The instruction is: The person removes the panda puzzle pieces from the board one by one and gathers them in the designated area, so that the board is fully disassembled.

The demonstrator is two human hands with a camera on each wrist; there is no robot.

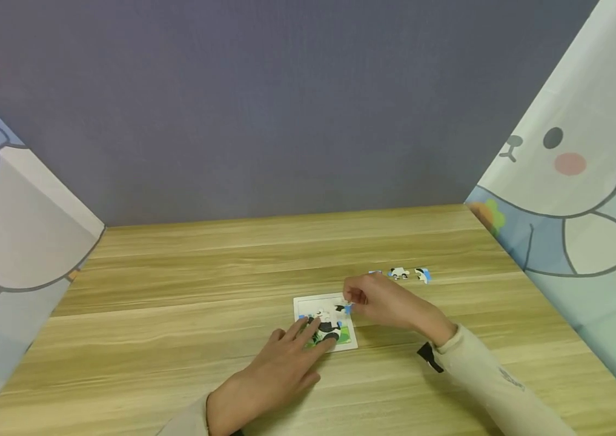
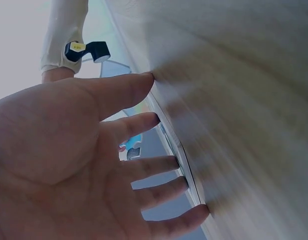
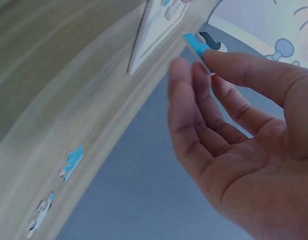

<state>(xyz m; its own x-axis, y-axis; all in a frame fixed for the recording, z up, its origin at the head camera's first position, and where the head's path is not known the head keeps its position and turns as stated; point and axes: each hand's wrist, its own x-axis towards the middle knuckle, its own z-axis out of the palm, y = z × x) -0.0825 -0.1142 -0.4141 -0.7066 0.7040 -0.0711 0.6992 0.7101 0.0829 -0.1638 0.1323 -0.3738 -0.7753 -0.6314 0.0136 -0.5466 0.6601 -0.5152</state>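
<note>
One puzzle board [image 1: 308,303], three loose pieces [image 1: 399,274], two hands [image 1: 280,369].

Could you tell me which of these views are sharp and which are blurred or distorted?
Head view: evenly lit, fairly sharp, wide-angle bending at the edges. Left wrist view: the left hand is sharp, the table smeared and tilted. Right wrist view: the right hand and puzzle piece are clear, the wood streaked.

Grey-blue back wall [image 1: 264,103], cartoon-printed side curtains [image 1: 586,163], wooden table [image 1: 188,284]

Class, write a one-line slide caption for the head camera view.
Left hand steadies a white-framed puzzle board on a wooden table while the right hand pinches a blue-and-black puzzle piece.
</note>
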